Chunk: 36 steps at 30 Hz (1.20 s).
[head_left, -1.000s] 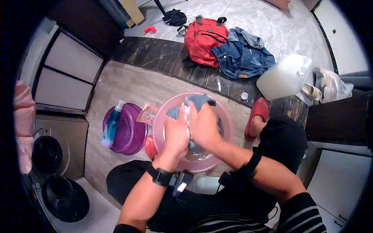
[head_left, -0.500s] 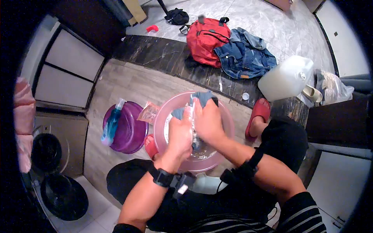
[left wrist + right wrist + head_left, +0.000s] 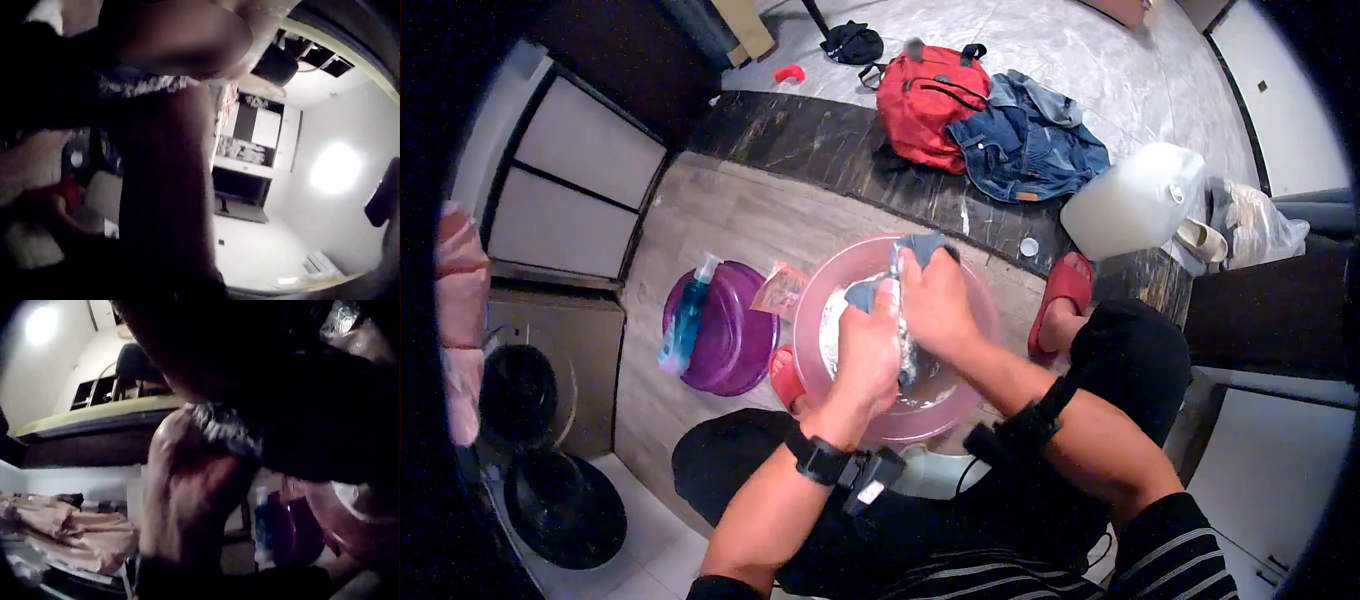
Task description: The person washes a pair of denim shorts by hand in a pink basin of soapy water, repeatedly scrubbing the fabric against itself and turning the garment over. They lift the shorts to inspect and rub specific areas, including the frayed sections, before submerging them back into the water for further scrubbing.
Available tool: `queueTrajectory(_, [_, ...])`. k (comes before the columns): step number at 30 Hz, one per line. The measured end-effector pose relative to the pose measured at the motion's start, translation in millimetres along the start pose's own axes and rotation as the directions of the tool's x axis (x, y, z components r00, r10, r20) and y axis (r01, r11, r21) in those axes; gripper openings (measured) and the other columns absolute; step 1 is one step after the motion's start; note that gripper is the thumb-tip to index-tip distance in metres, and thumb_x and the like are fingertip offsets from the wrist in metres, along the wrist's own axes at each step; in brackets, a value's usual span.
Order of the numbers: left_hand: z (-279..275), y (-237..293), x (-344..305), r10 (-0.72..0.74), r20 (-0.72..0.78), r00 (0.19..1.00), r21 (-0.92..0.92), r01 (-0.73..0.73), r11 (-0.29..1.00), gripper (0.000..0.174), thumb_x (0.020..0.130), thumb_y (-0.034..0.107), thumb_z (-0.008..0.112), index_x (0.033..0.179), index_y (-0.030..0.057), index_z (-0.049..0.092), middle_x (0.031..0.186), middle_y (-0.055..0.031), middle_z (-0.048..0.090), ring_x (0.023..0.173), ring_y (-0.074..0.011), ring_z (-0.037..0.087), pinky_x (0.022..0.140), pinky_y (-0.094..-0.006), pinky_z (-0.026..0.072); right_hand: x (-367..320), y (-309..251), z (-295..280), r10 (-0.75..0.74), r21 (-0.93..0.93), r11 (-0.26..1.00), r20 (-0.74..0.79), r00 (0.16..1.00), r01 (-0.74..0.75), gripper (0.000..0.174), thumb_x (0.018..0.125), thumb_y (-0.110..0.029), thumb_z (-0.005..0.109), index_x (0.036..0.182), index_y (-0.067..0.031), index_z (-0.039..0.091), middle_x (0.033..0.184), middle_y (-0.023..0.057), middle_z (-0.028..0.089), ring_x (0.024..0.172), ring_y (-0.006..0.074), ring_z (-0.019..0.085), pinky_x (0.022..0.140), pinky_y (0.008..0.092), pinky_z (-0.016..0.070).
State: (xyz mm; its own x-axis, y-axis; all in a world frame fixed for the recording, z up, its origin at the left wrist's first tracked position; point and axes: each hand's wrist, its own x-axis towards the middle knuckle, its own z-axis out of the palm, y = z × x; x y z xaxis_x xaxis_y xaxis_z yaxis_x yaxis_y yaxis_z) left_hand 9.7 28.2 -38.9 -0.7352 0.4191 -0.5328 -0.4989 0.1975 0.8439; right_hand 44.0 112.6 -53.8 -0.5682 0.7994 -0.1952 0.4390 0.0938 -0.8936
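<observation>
A wet blue-grey cloth (image 3: 862, 295) is held in both fists above a pink basin (image 3: 812, 375) of sudsy water. My left hand (image 3: 868, 350) grips the nearer left part, thumb along the cloth. Close beside it, my right hand (image 3: 940, 305) grips the part that sticks out at the top. A foamy strip of the cloth shows between the hands and hangs toward the water. The right wrist view shows whitish suds on the cloth (image 3: 228, 431), beside the left hand (image 3: 187, 487). Both wrist views are dark, and the fingertips are mostly hidden.
Left of the basin, a purple basin (image 3: 740, 340) holds a blue bottle (image 3: 687, 325), with a pink packet (image 3: 780, 292) between the basins. Beyond lie a red backpack (image 3: 930, 110), a denim jacket (image 3: 1030, 140) and a white jug (image 3: 1135, 200). Red slippers (image 3: 1065, 295) flank the pink basin.
Both hands have shifted slightly right with the cloth, still gripping it. The cloth's foamy middle hangs a little differently between them. The surrounding objects have stayed in place.
</observation>
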Motion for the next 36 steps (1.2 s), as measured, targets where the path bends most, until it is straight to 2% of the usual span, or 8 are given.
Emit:
queueTrajectory(2, [-11.7,17.0,7.4,-0.002,0.074,0.997,0.227,-0.015,0.974,0.028,0.096,0.027,0.048,0.102,0.0020,0.058,0.092,-0.0054,0.062,0.079,-0.0135,0.059,0.064,-0.0293,0.0492,-30.0,-12.0,0.8,0.055,-0.009,0.998,0.017,0.998,-0.055,0.039,0.090,-0.034,0.050,0.090,0.0046,0.055,0.084,0.0306,0.061,0.081,0.0474,0.059,0.072,0.0528,0.0469])
queueTrajectory(7, [0.1,-0.2,-6.8,-0.014,0.020,1.000,-0.098,0.015,0.995,0.030,0.096,0.029,0.047,0.091,0.0023,0.061,0.076,-0.0041,0.061,0.067,-0.0127,0.056,0.055,-0.0289,0.0473,-11.8,-13.1,-5.7,-0.003,-0.062,0.998,0.066,0.998,0.007,0.033,0.091,-0.028,0.050,0.089,0.0049,0.053,0.077,0.0293,0.060,0.074,0.0454,0.059,0.065,0.0488,0.0479])
queueTrajectory(10, [-10.6,21.4,1.6,-0.069,0.021,0.997,0.277,0.061,0.959,0.027,0.096,0.029,0.047,0.101,0.0044,0.058,0.089,-0.0050,0.061,0.078,-0.0128,0.058,0.062,-0.0280,0.0488,-33.6,-14.8,-0.8,0.050,-0.018,0.999,0.051,0.997,-0.049,0.037,0.090,-0.031,0.050,0.090,0.0060,0.054,0.080,0.0322,0.060,0.078,0.0476,0.059,0.072,0.0536,0.0469])
queueTrajectory(12, [-27.8,-4.8,24.4,-0.086,0.120,0.989,0.031,0.083,0.996,0.026,0.096,0.028,0.047,0.098,0.0037,0.058,0.081,-0.0025,0.059,0.070,-0.0115,0.055,0.057,-0.0286,0.0456,-51.6,-1.7,12.7,-0.138,-0.015,0.990,0.004,0.990,0.138,0.038,0.090,-0.032,0.050,0.089,0.0057,0.054,0.082,0.0340,0.059,0.080,0.0492,0.058,0.076,0.0545,0.0455])
queueTrajectory(16, [-2.5,3.9,-15.6,-0.110,0.092,0.990,-0.085,0.117,0.989,0.025,0.095,0.024,0.048,0.098,0.0006,0.058,0.079,-0.0017,0.058,0.065,-0.0081,0.052,0.056,-0.0256,0.0426,1.6,-1.2,-9.8,0.020,-0.118,0.993,0.062,0.998,-0.013,0.039,0.089,-0.031,0.050,0.090,0.0072,0.056,0.081,0.0323,0.060,0.082,0.0470,0.059,0.075,0.0513,0.0470])
queueTrajectory(21, [-29.3,24.7,10.0,-0.099,0.240,0.966,-0.270,0.165,0.949,0.022,0.094,0.027,0.051,0.102,0.0081,0.056,0.093,-0.0057,0.063,0.078,-0.0171,0.063,0.070,-0.0325,0.0528,23.4,24.5,-19.2,0.226,0.067,0.965,0.267,0.937,-0.252,0.038,0.089,-0.035,0.055,0.095,0.0019,0.060,0.078,0.0060,0.062,0.071,0.0119,0.056,0.064,0.0301,0.0448])
queueTrajectory(26, [-42.4,38.0,5.8,0.054,0.230,0.972,-0.290,0.016,0.957,0.030,0.094,0.029,0.050,0.112,0.0055,0.052,0.100,-0.0057,0.062,0.088,-0.0183,0.062,0.079,-0.0333,0.0511,18.6,31.2,-28.7,0.151,0.435,0.822,0.457,0.877,-0.368,0.036,0.091,-0.034,0.052,0.102,-0.0001,0.059,0.090,0.0089,0.064,0.074,0.0174,0.060,0.069,0.0337,0.0483])
queueTrajectory(36, [-56.9,24.6,9.2,0.051,0.314,0.948,-0.012,-0.049,0.999,0.030,0.088,0.022,0.062,0.106,-0.0014,0.060,0.098,-0.0054,0.064,0.086,-0.0132,0.061,0.076,-0.0274,0.0489,4.6,16.0,-43.1,0.184,0.571,0.614,0.568,0.802,-0.545,0.036,0.089,-0.033,0.055,0.102,-0.0004,0.060,0.089,0.0109,0.065,0.073,0.0209,0.063,0.070,0.0366,0.0502])
